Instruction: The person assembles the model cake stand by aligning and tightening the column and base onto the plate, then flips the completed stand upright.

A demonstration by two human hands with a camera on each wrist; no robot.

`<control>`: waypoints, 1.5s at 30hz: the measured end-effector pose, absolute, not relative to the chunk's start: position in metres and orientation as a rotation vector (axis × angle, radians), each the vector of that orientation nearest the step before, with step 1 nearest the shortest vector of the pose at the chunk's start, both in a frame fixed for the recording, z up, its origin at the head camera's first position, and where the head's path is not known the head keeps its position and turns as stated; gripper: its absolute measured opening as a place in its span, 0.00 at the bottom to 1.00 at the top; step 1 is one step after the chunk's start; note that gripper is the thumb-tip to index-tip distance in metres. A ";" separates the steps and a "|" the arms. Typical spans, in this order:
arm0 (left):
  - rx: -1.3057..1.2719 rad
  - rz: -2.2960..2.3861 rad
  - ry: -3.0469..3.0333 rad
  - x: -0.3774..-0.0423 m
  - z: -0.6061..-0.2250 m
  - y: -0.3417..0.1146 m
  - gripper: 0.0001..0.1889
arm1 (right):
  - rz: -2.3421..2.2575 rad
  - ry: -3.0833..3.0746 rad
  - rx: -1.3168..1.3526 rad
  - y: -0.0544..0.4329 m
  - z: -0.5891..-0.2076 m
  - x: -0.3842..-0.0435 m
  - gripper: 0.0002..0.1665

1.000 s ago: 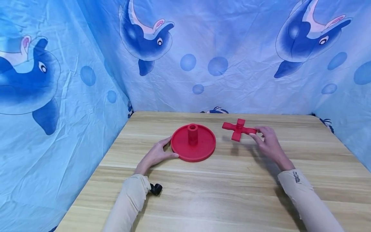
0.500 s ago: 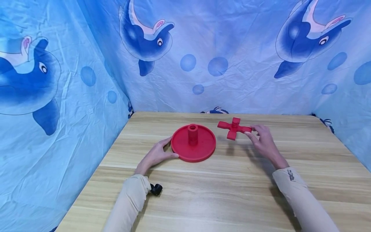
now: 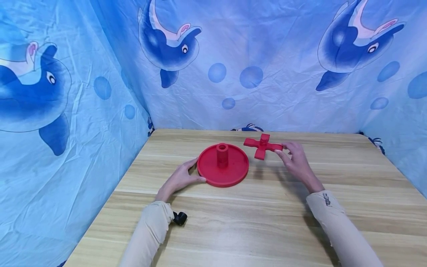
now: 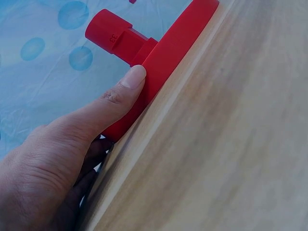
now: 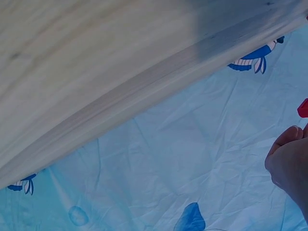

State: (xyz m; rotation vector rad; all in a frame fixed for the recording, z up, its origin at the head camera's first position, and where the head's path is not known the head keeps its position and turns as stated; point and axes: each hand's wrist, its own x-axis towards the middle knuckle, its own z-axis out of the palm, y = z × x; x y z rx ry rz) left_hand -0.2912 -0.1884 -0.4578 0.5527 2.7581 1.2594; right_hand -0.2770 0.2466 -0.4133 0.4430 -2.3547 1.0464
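Observation:
A round red base (image 3: pixel 208 171) with a raised rim lies on the table, a hollow upright post (image 3: pixel 222 155) at its centre. My left hand (image 3: pixel 180 177) holds the base's left edge between thumb and fingers. In the left wrist view the thumb (image 4: pixel 134 77) presses the outside of the rim, and the other fingers are mostly hidden. Right of the base, a red cross-shaped piece (image 3: pixel 261 145) with a short central stub hangs over the table. My right hand (image 3: pixel 296 160) pinches the end of its right arm. The right wrist view catches only that hand's edge (image 5: pixel 291 159).
The wooden table (image 3: pixel 233 226) is backed by blue dolphin-print sheets (image 3: pixel 186 96) along the rear and both sides. A small black device (image 3: pixel 180 218) sits at the left cuff.
My right hand has carried the cross-shaped piece leftward, closer to the base, and slightly toward the back. The left hand and base have stayed in place.

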 end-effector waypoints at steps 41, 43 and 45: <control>0.558 1.251 2.760 -0.289 -0.457 -0.189 0.55 | 1.162 -2.194 0.602 0.189 -0.408 -0.289 0.14; 0.561 1.250 2.759 -0.290 -0.457 -0.189 0.55 | 1.163 -2.188 0.611 0.186 -0.407 -0.289 0.14; 0.558 1.250 2.760 -0.290 -0.457 -0.189 0.55 | 1.170 -2.185 0.619 0.183 -0.405 -0.288 0.14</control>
